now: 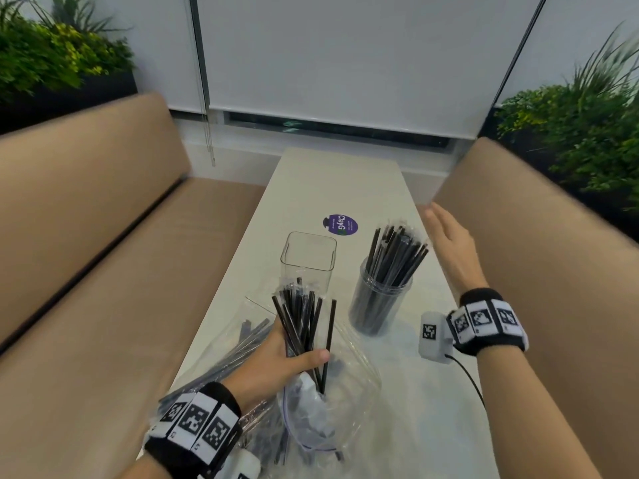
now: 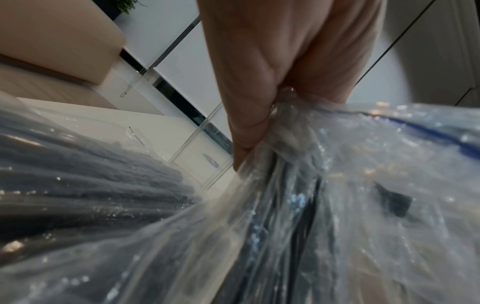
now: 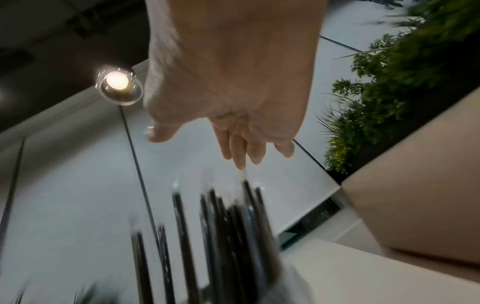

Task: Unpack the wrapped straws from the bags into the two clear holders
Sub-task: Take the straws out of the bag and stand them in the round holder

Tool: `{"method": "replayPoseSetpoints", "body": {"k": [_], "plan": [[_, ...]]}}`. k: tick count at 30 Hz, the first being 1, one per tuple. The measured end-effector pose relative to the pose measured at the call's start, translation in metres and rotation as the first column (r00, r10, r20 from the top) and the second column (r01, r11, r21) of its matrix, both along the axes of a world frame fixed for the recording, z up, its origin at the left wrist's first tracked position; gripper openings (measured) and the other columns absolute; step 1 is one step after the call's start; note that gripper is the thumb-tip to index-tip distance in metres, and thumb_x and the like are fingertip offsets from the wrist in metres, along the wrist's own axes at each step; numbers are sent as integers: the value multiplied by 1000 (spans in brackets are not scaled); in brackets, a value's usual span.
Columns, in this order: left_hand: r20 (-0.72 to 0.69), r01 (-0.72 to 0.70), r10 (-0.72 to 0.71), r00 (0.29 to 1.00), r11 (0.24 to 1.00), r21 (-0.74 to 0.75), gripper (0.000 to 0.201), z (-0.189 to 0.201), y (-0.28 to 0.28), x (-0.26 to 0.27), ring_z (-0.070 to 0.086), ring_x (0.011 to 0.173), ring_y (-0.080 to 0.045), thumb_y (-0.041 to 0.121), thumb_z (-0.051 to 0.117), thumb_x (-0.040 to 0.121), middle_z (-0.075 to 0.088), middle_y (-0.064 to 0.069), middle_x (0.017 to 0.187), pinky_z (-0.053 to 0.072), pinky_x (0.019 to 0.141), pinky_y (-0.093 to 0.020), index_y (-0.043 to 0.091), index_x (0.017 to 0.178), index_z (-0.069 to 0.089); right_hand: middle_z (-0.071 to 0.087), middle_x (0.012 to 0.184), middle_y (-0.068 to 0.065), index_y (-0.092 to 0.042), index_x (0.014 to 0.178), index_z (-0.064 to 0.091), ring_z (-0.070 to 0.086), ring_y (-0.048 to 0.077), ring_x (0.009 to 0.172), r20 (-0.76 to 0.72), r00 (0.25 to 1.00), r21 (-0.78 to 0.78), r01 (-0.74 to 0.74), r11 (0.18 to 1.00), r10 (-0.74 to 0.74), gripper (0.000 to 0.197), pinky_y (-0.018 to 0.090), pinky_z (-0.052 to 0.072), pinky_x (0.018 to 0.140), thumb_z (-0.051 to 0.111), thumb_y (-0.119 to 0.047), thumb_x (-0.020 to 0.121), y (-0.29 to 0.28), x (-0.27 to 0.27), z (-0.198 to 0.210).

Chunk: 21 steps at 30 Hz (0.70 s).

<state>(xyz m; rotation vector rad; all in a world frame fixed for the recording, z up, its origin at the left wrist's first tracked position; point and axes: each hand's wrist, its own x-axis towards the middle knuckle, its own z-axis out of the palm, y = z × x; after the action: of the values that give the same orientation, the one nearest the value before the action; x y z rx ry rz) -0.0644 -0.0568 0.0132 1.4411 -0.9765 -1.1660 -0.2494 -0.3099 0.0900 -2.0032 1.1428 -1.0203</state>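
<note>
My left hand (image 1: 276, 361) grips a bundle of wrapped black straws (image 1: 304, 323) that stands partly out of a crumpled clear zip bag (image 1: 339, 409). In the left wrist view the fingers (image 2: 259, 102) close on crinkled wrap above the bag (image 2: 363, 185). Behind the bundle stands an empty square clear holder (image 1: 308, 261). To its right a round clear holder (image 1: 378, 302) is full of black straws (image 1: 397, 257). My right hand (image 1: 449, 243) hovers open, fingers straight, just right of those straws and touching nothing; its fingers (image 3: 241, 150) show above the blurred straw tips (image 3: 221, 226).
A second clear bag of straws (image 1: 224, 357) lies at the table's left edge under my left forearm. A purple round sticker (image 1: 340, 224) marks the white table (image 1: 345, 181). Tan benches (image 1: 86, 236) flank both sides, with plants (image 1: 587, 133) behind.
</note>
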Motion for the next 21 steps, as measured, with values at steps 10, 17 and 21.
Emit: {"method": "replayPoseSetpoints", "body": {"k": [10, 17, 21], "plan": [[-28, -16, 18, 999, 999, 45, 107, -3, -2, 3, 51, 126, -2, 55, 84, 56, 54, 18, 136, 34, 115, -40, 32, 145, 28, 54, 135, 2, -30, 134, 51, 51, 16, 120, -39, 986, 2, -163, 987, 163, 68, 35, 39, 106, 80, -21, 73, -18, 72, -23], [-46, -30, 34, 998, 997, 75, 110, -7, -2, 7, 48, 128, -3, 58, 84, 54, 51, 19, 138, 32, 116, -39, 35, 144, 25, 61, 71, -1, -5, 82, 71, 54, 11, 67, 71, 996, -40, 50, 998, -47, 10, 15, 43, 61, 74, -13, 78, -45, 73, 8], [-28, -27, 29, 999, 997, 76, 107, -5, -5, 5, 46, 129, -2, 58, 85, 53, 49, 22, 137, 31, 116, -37, 42, 140, 25, 53, 62, 4, -8, 60, 51, 50, 24, 68, -313, 940, 54, 158, 986, -133, 66, 32, 36, 63, 56, -71, 77, -53, 79, 16]]}}
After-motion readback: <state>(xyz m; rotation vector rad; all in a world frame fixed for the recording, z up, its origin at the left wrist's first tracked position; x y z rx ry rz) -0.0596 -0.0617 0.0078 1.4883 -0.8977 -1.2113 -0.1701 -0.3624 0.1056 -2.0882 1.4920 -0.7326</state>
